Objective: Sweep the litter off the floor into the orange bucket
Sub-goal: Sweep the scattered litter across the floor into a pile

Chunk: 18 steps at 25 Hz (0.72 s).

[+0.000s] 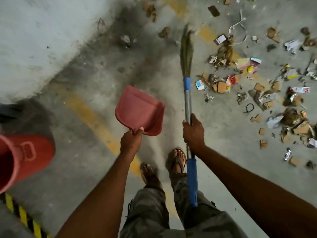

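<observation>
My left hand (131, 141) grips the near edge of a pink dustpan (139, 109), which hangs above the floor in the middle of the view. My right hand (193, 133) is wrapped round the grey shaft of a broom (187, 98) with blue tape and a blue grip; its bristle head (187, 50) points away from me, over the floor. Litter (257, 86) of torn cardboard, wrappers and paper scraps lies scattered to the right of the broom. The orange bucket (22, 157) stands at the left edge, partly cut off.
A pale concrete wall or kerb (39, 40) runs along the upper left. A faded yellow line (96, 119) crosses the grey floor. Black-and-yellow hazard striping (22, 215) lies at the lower left. My sandalled feet (176, 160) stand below the hands.
</observation>
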Tool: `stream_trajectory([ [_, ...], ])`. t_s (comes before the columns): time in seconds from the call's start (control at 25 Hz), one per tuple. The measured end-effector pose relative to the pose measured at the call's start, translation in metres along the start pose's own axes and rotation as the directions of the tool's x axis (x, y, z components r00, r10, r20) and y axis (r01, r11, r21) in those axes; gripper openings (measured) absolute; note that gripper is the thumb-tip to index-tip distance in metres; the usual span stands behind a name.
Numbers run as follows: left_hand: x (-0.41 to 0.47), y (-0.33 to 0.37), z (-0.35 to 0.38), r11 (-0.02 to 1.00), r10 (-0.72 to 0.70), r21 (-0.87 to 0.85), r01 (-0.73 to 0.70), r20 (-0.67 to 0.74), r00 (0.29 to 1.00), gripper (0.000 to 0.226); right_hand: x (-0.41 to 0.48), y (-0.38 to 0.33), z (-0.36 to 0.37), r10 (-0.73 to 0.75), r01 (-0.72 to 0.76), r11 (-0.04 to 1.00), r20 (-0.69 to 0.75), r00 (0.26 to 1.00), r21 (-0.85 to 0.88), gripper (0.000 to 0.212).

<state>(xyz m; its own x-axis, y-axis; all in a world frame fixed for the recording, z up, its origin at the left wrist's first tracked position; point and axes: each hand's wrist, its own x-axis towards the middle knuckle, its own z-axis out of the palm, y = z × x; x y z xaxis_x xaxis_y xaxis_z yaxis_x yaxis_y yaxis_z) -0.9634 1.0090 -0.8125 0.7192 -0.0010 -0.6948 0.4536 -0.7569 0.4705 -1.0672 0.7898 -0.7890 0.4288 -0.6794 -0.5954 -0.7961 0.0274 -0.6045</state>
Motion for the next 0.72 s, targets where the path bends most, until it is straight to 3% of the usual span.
stream_trajectory([
  [0.16,0.029,-0.018,-0.048,0.998,-0.057,0.02,0.059,-0.078,0.995,0.08,-0.015,-0.05,0.052,-0.072,0.147,0.962,0.306,0.949,-0.23,0.051],
  [0.28,0.065,-0.033,-0.092,0.992,-0.128,0.003,0.129,-0.082,0.988,0.071,0.005,-0.089,0.1,0.031,0.08,0.971,0.456,0.89,-0.223,0.029],
  [0.4,0.101,-0.037,-0.124,0.99,-0.144,-0.012,0.143,-0.062,0.988,0.057,0.035,-0.109,0.141,0.272,-0.26,0.962,0.277,0.921,-0.081,0.019],
  [0.48,0.119,-0.033,-0.139,0.991,-0.128,-0.038,0.127,-0.028,0.991,0.051,0.048,-0.117,0.156,0.373,-0.377,0.925,0.09,0.924,0.036,0.025],
  [0.6,0.14,-0.019,-0.155,0.997,-0.074,-0.036,0.075,0.03,0.997,0.053,0.044,-0.128,0.165,0.275,-0.267,0.961,-0.128,0.953,0.077,0.04],
  [0.72,0.151,-0.011,-0.166,0.998,-0.054,-0.032,0.055,0.045,0.998,0.054,0.019,-0.132,0.171,0.163,-0.137,0.974,-0.136,0.977,0.18,0.048],
])
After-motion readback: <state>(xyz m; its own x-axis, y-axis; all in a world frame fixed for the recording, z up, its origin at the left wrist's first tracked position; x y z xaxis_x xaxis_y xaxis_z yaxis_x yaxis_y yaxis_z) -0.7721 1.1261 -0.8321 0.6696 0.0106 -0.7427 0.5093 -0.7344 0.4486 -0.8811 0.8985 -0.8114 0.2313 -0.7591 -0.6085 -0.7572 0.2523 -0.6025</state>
